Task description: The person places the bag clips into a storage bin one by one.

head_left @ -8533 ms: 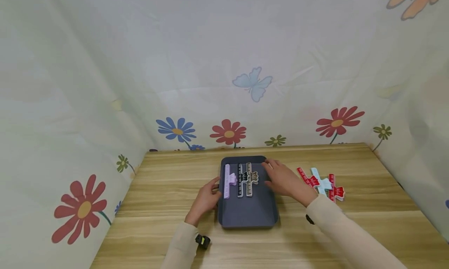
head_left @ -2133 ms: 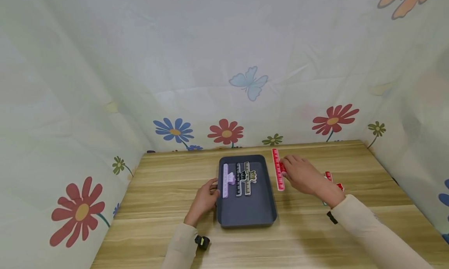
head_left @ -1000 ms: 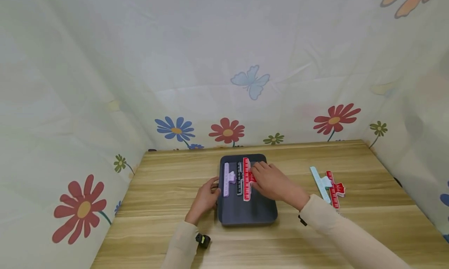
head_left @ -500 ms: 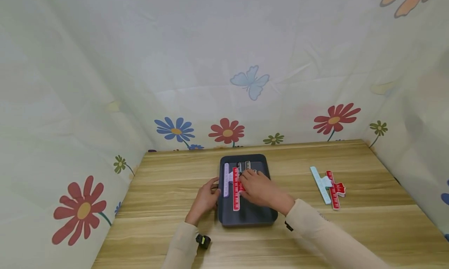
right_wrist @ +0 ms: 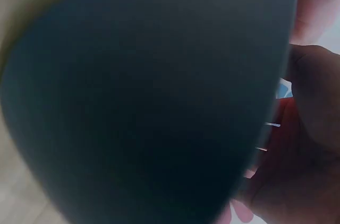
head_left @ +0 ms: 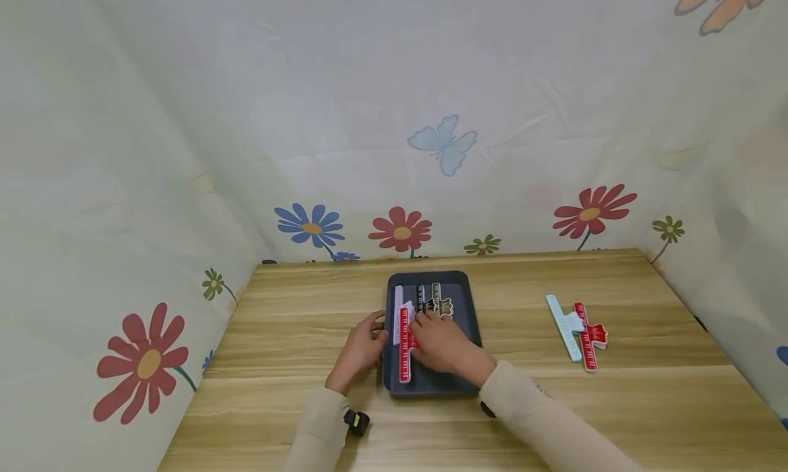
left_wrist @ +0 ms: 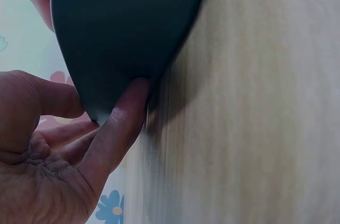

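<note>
My right hand [head_left: 444,343] pinches a red piano-patterned clip [head_left: 404,349] over the lower left of the dark grey tray [head_left: 443,384]. That clip partly overlaps a lilac clip [head_left: 397,315] lying along the tray's left side. A black clip [head_left: 421,297] and a black-and-gold clip [head_left: 436,295] lie farther right, partly covered by my right hand. At the tray's left edge my left hand [head_left: 360,349] grips the wall; in the left wrist view, its thumb and fingers [left_wrist: 114,128] are on the tray's rim and outer side. The tray wall hides much of the right wrist view.
On the wooden table [head_left: 652,417], right of the tray, lie a light blue clip [head_left: 563,328] and another red clip [head_left: 587,338], close against each other. A floral curtain [head_left: 345,116] stands behind the table and at its sides.
My right hand has carried the red clip from the right side of the table into the tray area, then left and nearer, over to the lilac clip. My left hand has stayed at the tray.
</note>
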`<state>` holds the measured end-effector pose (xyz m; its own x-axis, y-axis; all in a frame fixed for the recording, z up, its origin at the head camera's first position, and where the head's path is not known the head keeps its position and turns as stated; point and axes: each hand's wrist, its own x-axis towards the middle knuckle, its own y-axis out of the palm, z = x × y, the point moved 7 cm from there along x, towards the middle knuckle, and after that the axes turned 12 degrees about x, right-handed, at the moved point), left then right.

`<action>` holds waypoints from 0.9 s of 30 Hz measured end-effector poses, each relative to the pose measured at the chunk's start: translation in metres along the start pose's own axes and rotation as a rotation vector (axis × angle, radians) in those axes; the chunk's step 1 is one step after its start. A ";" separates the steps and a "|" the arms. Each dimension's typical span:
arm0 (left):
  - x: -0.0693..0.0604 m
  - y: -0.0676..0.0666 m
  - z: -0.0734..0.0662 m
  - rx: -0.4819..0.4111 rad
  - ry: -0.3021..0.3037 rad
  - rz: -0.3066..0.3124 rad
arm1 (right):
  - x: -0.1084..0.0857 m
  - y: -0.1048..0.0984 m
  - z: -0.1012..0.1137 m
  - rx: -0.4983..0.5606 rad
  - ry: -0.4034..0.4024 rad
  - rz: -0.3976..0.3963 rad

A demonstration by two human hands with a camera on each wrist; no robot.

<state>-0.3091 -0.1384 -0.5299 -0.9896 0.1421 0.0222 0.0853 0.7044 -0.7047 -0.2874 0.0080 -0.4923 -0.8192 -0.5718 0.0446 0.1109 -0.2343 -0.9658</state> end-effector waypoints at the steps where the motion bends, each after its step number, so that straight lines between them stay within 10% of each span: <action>1: 0.000 0.000 0.000 0.006 0.009 -0.002 | 0.000 0.001 0.001 -0.002 -0.001 -0.001; 27: -0.001 0.000 0.001 -0.022 -0.017 0.012 | 0.004 0.020 0.018 -0.021 0.061 0.056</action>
<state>-0.3082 -0.1387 -0.5305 -0.9903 0.1392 0.0019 0.0996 0.7180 -0.6889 -0.2785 -0.0134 -0.5072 -0.8450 -0.5343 -0.0248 0.1465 -0.1867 -0.9714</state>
